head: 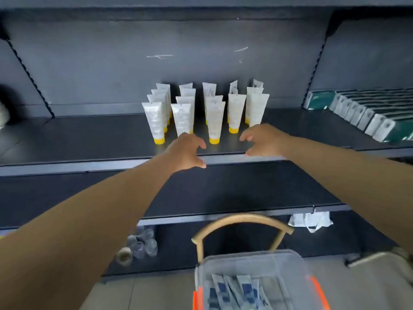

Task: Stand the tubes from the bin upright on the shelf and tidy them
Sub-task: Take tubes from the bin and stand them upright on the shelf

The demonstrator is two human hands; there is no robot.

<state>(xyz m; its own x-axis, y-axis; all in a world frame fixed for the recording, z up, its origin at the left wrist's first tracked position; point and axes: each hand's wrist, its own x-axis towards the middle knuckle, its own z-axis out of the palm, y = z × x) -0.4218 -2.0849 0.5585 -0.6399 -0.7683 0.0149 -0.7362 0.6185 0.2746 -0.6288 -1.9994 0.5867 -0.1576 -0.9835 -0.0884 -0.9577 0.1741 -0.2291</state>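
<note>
On the shelf (89, 139), tubes (214, 121) are standing cap-down, long axes upright, just beyond both hands; the left hand (185, 152) and right hand (263, 139) are hovering spread, holding nothing, left nearer the front tube.

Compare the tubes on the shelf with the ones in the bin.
The shelf tubes stand upright on yellow caps, in rows; the bin tubes lie flat, loosely piled. The shelf tubes show plain white faces; the bin tubes show dark blue blocks. The shelf tubes sit on the open shelf; the others lie inside the clear bin. Both sets have pale bodies; neither hand holds any.
</note>
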